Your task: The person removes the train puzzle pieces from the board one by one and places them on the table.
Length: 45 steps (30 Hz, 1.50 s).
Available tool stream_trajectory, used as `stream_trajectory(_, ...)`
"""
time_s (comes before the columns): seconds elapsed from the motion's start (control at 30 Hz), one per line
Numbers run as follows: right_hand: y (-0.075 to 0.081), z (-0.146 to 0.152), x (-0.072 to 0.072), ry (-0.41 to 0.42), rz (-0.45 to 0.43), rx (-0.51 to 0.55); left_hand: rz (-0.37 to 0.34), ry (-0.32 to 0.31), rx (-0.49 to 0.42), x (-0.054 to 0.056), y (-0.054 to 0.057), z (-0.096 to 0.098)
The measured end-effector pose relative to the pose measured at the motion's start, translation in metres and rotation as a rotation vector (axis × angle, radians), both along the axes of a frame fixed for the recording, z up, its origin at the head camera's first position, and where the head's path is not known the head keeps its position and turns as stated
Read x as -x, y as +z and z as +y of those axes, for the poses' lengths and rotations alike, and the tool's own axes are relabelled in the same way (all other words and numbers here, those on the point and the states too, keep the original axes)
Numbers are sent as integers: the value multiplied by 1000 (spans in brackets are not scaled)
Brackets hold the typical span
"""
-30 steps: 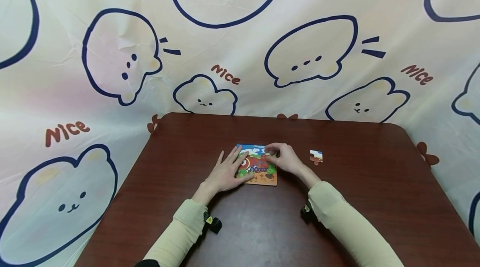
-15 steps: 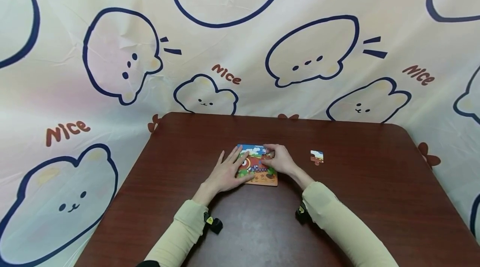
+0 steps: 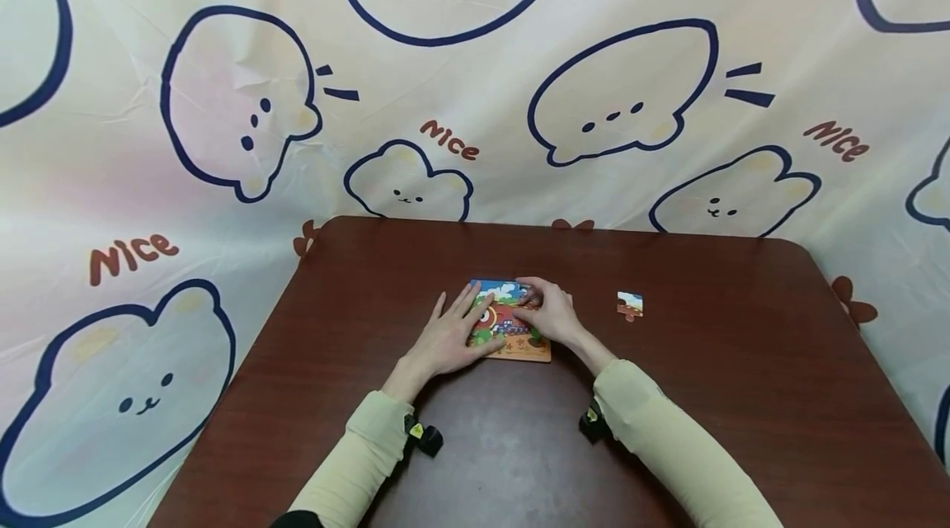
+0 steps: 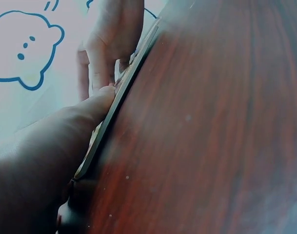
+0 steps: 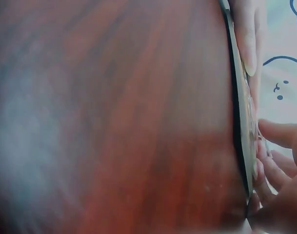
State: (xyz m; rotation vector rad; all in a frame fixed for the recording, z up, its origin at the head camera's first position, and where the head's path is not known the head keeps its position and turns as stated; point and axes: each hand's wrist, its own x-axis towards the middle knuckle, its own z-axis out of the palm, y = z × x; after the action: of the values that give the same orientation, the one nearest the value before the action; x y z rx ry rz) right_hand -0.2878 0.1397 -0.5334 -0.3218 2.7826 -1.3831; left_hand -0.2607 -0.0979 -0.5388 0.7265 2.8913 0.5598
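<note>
A small jigsaw puzzle (image 3: pixel 529 352) with a blue sky, red vehicle and sandy ground lies on the table. My left hand (image 3: pixel 444 341) rests on its left side with fingers spread, thumb along the lower part. Over the upper right of the picture, my right hand (image 3: pixel 558 317) bends its thumb and fingers round a puzzle piece (image 5: pixel 264 141), mostly hidden by the fingers. Both wrist views catch the puzzle edge-on, its thin side (image 4: pixel 123 100) against the tabletop. One loose puzzle piece (image 3: pixel 630 305), white, blue and brown, lies to the right, apart from both hands.
The dark brown wooden table (image 3: pixel 505 445) has rounded far corners. A pale cloth (image 3: pixel 505 99) printed with navy cartoon outlines hangs behind and beside it. A small black wrist camera (image 3: pixel 426 439) sits at the left cuff, another camera (image 3: pixel 593 424) at the right.
My right hand has shifted slightly left and inward over the puzzle's upper right. The left hand stays in place, and the loose piece lies where it was. The head view has tilted a little.
</note>
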Motion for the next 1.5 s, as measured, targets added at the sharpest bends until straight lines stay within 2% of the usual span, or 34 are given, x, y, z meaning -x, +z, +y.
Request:
stream_trajectory(0.27,-1,-1,-1,-29,27,85,-3,-7,-10,-1,1,1)
stream_trajectory(0.5,-1,-4,1,14,61,76,2,-3,-9,-1,2,-1)
stream_trajectory(0.63,-3,-5,2,9,74,79,11,-6,-2,0,1,-1)
stream_trajectory(1.03,-3,0,4,-23,42,157,2,-10,-6,0,1,-1)
stream_trajectory(1.2,0,9,1,-17,48,183,-5,-8,-3,0,1,-1)
stream_trajectory(1.5,4,45,-7,-16,71,146,4,-12,-13,0,1,-1)
